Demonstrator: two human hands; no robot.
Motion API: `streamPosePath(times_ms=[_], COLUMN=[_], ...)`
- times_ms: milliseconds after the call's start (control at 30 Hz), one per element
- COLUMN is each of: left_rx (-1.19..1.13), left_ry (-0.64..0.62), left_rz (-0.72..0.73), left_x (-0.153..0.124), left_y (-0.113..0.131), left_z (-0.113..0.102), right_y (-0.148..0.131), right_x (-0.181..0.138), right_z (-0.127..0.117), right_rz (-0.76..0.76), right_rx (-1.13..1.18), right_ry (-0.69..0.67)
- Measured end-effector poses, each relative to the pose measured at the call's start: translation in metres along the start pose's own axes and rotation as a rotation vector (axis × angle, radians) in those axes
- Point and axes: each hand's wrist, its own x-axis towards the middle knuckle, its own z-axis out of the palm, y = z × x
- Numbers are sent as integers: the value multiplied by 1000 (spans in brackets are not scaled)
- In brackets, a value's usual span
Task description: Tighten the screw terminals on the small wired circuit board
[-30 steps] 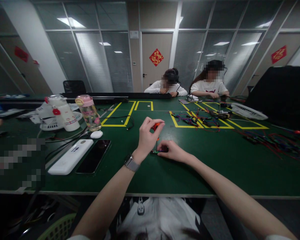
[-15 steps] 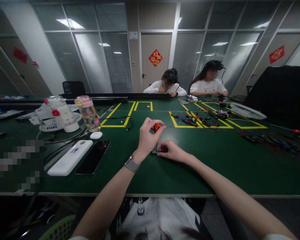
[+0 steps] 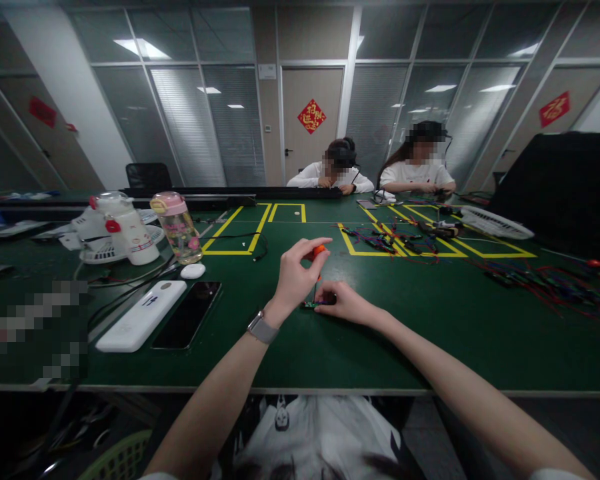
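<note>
My left hand (image 3: 296,273) is raised over the green table (image 3: 290,347), its fingers pinched round the orange handle of a small screwdriver (image 3: 317,252) that stands upright. The shaft runs down to a small dark circuit part (image 3: 314,304) lying on the table. My right hand (image 3: 345,301) rests on the table with its fingers pressed on that part, holding it in place. A watch sits on my left wrist.
At left lie a white power bank (image 3: 143,313), a black phone (image 3: 187,313), a white mouse-like object (image 3: 193,270), a pink-lidded bottle (image 3: 176,227) and a white bottle (image 3: 125,227). Coloured wires (image 3: 400,241) spread across the right. Two people sit at the far side.
My left fingers have shifted round the screwdriver handle, with the index finger stretching further over its top. My right hand and the part have stayed put.
</note>
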Motion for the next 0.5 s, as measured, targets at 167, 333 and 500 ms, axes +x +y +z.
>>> streamPosePath(times_ms=[167,333,500], left_rx=[184,185,72], left_ry=[74,3,-6], left_rz=[34,68,22], left_x=[0,0,1], left_y=[2,3,1], left_z=[-2,-2,-1], right_y=[2,2,2], right_x=[0,0,0], right_z=[1,1,1], right_rz=[10,-7,-13], right_rx=[19,16,13], right_ry=[6,11,5])
